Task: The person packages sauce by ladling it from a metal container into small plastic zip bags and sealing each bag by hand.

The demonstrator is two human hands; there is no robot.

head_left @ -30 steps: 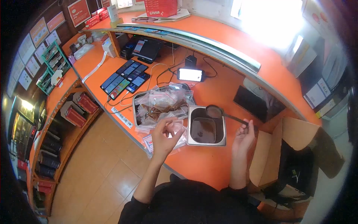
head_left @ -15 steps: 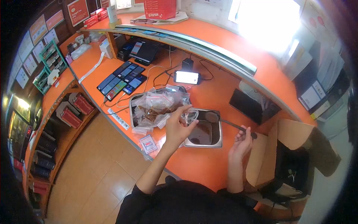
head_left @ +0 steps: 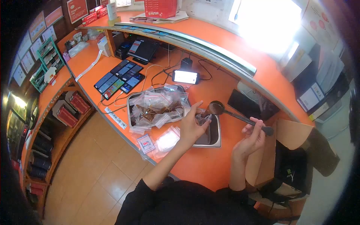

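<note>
My left hand (head_left: 190, 129) pinches a small clear plastic bag (head_left: 203, 119) over the metal pan. Between the fingers and thumb of my right hand (head_left: 250, 141) is the handle of a dark long-handled spoon (head_left: 240, 117). Its round bowl, with something brown in it, is level with the bag's top; I cannot tell whether they touch. Below is the rectangular metal pan (head_left: 219, 139), partly hidden by my left hand. To its left, another metal tray (head_left: 129, 112) is heaped with zip bags (head_left: 157, 101), some holding brown contents.
Flat clear bags (head_left: 167, 139) and a printed card (head_left: 146, 144) lie by the counter's front edge. Several phones (head_left: 118, 78) and a lit phone (head_left: 186, 77) with cables sit behind. An open cardboard box (head_left: 262, 161) stands close to my right arm.
The spoon's bowl has risen out of the pan to beside the bag, now showing brown contents. My right hand has moved up and right. My left hand has shifted right with the bag.
</note>
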